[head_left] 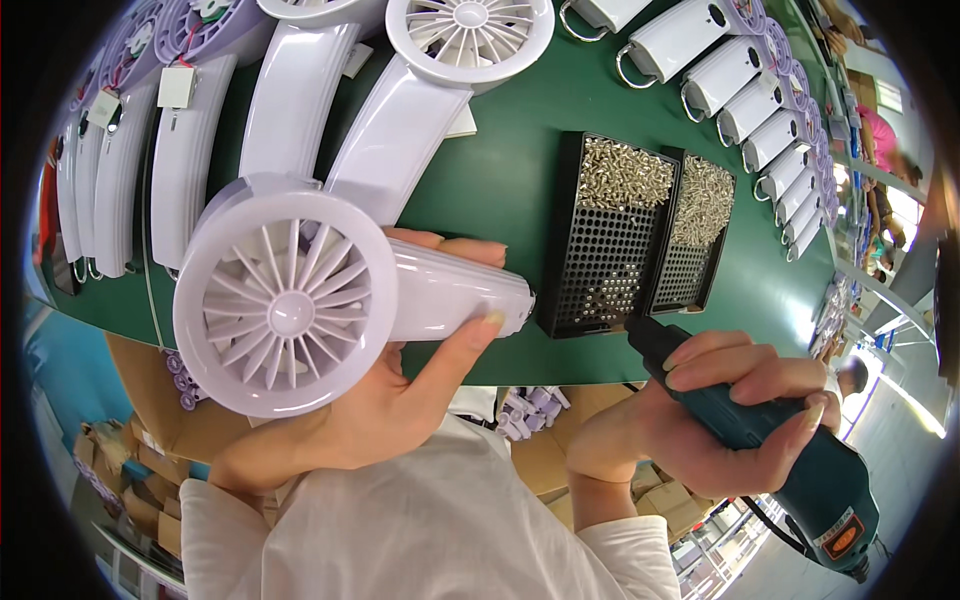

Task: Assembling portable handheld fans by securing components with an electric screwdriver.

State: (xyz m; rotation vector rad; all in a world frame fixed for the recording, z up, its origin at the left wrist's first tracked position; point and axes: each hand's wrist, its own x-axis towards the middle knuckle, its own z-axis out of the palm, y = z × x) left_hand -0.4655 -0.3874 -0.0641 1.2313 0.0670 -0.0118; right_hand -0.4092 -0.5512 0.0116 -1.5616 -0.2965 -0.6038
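My left hand (400,400) is wrapped round the handle of a pale lilac handheld fan (292,314), thumb on top near the handle's end and fingertips showing on the far side. The fan's round grille faces up, left of the hand. A dark teal electric screwdriver (745,425) lies in the closed grip of my right hand (725,420). Its black nose points at the near edge of a black screw tray (608,325), which holds a heap of small screws at the far end and scattered ones in its holes. Whether the tip touches the tray I cannot tell.
A second black tray (690,292) of screws adjoins the first on the right. More lilac fans (400,130) stand at the back left, and a row of fan bodies (680,40) with metal rings curves along the right of the green table (500,180). Cardboard boxes (185,400) sit below.
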